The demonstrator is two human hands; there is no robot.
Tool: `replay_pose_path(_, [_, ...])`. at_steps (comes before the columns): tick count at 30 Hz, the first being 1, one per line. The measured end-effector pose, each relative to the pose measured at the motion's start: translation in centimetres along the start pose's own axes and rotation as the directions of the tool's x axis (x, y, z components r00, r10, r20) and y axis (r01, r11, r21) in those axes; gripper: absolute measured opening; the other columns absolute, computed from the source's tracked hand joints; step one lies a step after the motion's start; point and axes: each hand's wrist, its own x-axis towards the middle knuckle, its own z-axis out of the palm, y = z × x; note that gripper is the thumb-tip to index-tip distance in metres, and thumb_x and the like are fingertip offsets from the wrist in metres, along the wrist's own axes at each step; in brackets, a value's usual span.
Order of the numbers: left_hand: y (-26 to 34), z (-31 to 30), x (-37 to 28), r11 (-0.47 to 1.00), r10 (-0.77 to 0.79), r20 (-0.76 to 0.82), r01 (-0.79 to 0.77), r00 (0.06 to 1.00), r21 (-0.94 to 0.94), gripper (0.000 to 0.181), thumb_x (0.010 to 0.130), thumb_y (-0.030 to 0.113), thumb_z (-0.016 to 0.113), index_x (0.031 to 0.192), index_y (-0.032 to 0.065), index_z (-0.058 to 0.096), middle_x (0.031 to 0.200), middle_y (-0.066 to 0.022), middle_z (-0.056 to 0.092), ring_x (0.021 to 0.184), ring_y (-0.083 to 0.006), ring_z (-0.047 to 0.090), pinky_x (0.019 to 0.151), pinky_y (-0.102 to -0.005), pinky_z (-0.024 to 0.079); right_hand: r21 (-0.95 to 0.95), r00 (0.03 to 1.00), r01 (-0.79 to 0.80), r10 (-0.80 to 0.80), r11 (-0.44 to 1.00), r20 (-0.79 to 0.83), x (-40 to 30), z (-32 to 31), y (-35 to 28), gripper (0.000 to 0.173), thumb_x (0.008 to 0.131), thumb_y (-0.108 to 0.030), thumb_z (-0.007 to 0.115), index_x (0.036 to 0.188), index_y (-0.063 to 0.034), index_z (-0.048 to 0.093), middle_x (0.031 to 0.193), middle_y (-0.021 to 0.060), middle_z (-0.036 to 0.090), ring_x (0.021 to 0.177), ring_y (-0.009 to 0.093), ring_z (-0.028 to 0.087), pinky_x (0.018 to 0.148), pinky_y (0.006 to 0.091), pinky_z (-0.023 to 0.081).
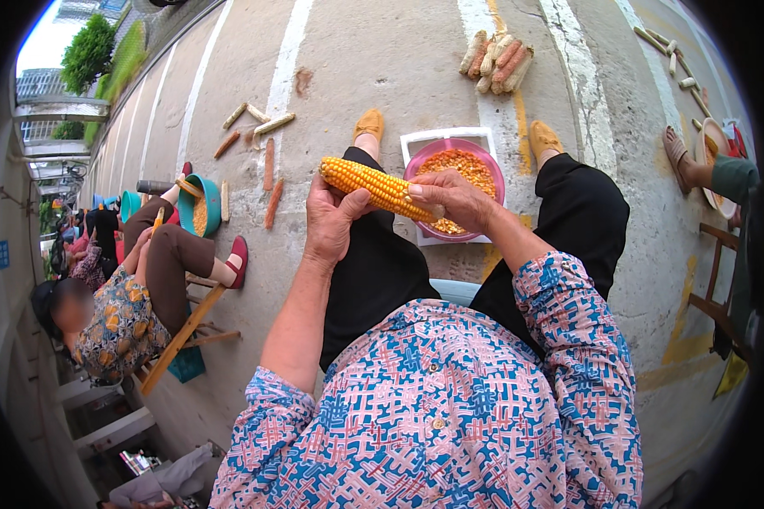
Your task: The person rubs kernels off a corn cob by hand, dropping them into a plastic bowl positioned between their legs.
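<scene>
An ear of yellow corn (375, 186) lies slantwise between my two hands, its kernels still on most of the visible side. My left hand (331, 216) grips the end at the left, thumb along the near side. My right hand (455, 197) holds the other end, its thumb pressed on the kernels near a paler tip. Below and partly behind my right hand stands a pink plastic basin (498, 181) with loose orange and yellow kernels (459, 164) in it. The basin rests on a white frame-like container (449, 133) between my feet.
Stripped cobs (500, 62) are piled beyond the basin; several more (268, 164) lie scattered at the left. A seated person (124, 305) holds corn near a teal basin (209, 207) of kernels. At the right edge another person's foot (678, 159) is beside a pale basin (707, 137) and wooden stool (713, 280).
</scene>
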Motion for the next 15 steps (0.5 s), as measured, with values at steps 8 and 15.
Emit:
replay_pose_path(8, [-0.4,0.0,0.1,1.000,0.025,-0.029,-0.025,0.999,0.016,0.046,0.081,0.001,0.070,0.117,0.0067,0.042,0.108,-0.0081,0.059,0.097,-0.0194,0.063,0.077,-0.0328,0.059,0.275,0.970,-0.129,0.178,0.953,-0.163,-0.1,-0.4,0.1,0.036,0.091,-0.034,0.060,0.106,-0.0011,0.063,0.093,0.0065,0.063,0.081,0.016,0.060,0.066,0.0326,0.049])
replay_pose_path(15, [-0.6,1.0,0.1,0.996,0.058,-0.018,-0.057,0.998,0.071,0.047,0.080,-0.004,0.070,0.116,0.0062,0.041,0.109,-0.0072,0.056,0.099,-0.0166,0.059,0.083,-0.0288,0.054,0.284,0.930,-0.187,0.263,0.940,-0.257,0.3,-0.9,0.8,0.033,0.094,-0.037,0.055,0.100,-0.0051,0.060,0.092,0.0062,0.061,0.078,0.016,0.059,0.063,0.0310,0.050])
